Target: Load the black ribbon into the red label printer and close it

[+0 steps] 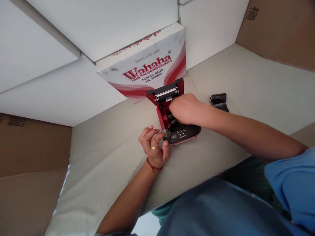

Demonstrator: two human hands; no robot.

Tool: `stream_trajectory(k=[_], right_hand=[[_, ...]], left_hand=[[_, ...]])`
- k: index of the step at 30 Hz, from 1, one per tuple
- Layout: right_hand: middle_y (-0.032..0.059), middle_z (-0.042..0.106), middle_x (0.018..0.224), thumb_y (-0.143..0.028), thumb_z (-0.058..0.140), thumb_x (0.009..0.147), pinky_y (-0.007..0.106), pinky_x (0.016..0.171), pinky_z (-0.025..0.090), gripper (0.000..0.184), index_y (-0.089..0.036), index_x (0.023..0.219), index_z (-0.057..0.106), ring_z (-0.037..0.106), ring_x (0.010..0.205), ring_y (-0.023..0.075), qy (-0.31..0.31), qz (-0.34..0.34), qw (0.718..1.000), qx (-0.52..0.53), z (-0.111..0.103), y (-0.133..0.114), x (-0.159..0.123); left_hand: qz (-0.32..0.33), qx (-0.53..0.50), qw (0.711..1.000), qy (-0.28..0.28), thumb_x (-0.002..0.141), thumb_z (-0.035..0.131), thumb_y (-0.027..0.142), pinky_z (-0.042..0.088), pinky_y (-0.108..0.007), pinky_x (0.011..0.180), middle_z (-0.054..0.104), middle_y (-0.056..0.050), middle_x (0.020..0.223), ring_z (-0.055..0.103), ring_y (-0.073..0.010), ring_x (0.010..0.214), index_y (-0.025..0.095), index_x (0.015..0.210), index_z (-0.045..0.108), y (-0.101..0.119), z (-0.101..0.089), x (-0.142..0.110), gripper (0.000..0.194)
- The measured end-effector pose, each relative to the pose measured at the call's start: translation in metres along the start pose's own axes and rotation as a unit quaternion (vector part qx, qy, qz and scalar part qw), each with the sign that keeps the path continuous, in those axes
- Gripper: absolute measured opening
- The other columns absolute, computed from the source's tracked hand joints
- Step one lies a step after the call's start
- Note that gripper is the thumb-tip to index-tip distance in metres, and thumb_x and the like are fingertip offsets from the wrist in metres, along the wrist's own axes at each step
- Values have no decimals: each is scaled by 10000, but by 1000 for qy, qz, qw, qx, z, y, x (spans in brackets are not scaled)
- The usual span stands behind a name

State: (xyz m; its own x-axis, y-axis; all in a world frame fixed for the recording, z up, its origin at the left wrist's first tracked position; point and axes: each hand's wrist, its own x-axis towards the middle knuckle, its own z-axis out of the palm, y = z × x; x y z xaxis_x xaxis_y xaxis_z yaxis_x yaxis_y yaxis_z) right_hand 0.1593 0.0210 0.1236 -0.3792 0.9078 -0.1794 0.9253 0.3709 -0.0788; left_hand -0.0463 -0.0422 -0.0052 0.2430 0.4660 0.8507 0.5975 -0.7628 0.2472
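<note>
A small red and black label printer (182, 133) sits on the cloth-covered table with its lid (167, 92) raised, showing a roller and metal rod underneath. My right hand (185, 108) reaches from the right into its open compartment, with the fingers curled down; the fingertips and whatever they grip are hidden. Beside that hand, a dark roll-like part (172, 118) shows inside. My left hand (155, 144), with a gold ring and red wrist string, has its thumb and index finger at the printer's front left corner; the other fingers are raised and bent.
Behind the printer stands a white and red Wahaha water carton (147, 70), against large white boxes (110, 26). A black roll with loose black film (219, 100) lies to the right. Brown cardboard boxes flank the table on the left (31, 173) and right (278, 29).
</note>
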Motion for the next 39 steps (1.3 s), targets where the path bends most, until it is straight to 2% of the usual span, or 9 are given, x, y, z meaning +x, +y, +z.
stream_trajectory(k=[6,11,15,18,21,24,32,35,39], right_hand=[[104,835,1022,-203,794,858,326,660,443,186,-177,1041,811,738,830,235,38,-40,994,98,-19,14,-37],[-47,724,710,-358,750,926,290,597,434,267,-249,1158,823,611,566,129,92,-16,949,300,-38,86,-77],[-3,811,840,-412,791,877,319,644,490,257,-248,1066,851,688,677,185,7,61,952,299,-14,135,-71],[25,836,910,-307,767,893,322,708,512,190,-214,1026,865,690,745,188,-51,47,961,267,14,129,-59],[52,841,1040,-281,663,973,312,761,512,361,-172,1272,833,700,811,179,-6,60,963,261,34,117,-55],[92,827,1193,-289,625,992,347,851,526,422,-189,1366,792,744,974,239,65,134,967,206,46,131,-58],[196,745,1488,-295,752,920,403,917,517,717,-179,1613,609,735,1187,340,19,202,978,53,77,183,-61],[174,805,1346,-361,764,935,404,896,510,562,-195,1471,725,737,1142,339,10,239,969,54,72,183,-67],[134,856,1022,-474,701,1031,345,873,466,313,-202,1041,854,724,1040,251,109,110,981,117,39,177,-100]], left_hand=[[-2,0,1000,1,1044,546,339,564,-557,1073,652,-108,1135,649,-338,1264,243,1199,667,0,2,0,219],[27,-101,994,-20,987,634,565,590,-585,1020,640,-119,1173,653,-365,1222,245,1303,623,0,4,4,449],[25,-126,991,-40,912,747,293,618,-552,1000,624,-116,1241,689,-329,1188,256,1350,596,6,7,4,465],[28,-108,993,-40,918,772,219,627,-549,1026,620,-133,1293,692,-322,1217,250,1395,585,12,9,1,513],[31,-87,995,-41,934,799,215,636,-542,1053,616,-145,1318,683,-321,1264,241,1423,582,16,10,-1,535],[28,-71,996,-47,932,826,222,648,-548,1056,614,-138,1320,691,-321,1269,258,1442,570,18,9,-1,572],[30,-63,996,-55,924,862,252,666,-573,1041,611,-137,1311,717,-332,1246,252,1417,568,15,10,0,574],[24,-57,996,-66,928,859,289,664,-580,1039,611,-125,1304,722,-331,1233,278,1403,552,15,10,1,565],[18,-62,996,-68,929,855,283,660,-558,1042,614,-127,1299,717,-326,1240,271,1405,551,16,10,2,565]])
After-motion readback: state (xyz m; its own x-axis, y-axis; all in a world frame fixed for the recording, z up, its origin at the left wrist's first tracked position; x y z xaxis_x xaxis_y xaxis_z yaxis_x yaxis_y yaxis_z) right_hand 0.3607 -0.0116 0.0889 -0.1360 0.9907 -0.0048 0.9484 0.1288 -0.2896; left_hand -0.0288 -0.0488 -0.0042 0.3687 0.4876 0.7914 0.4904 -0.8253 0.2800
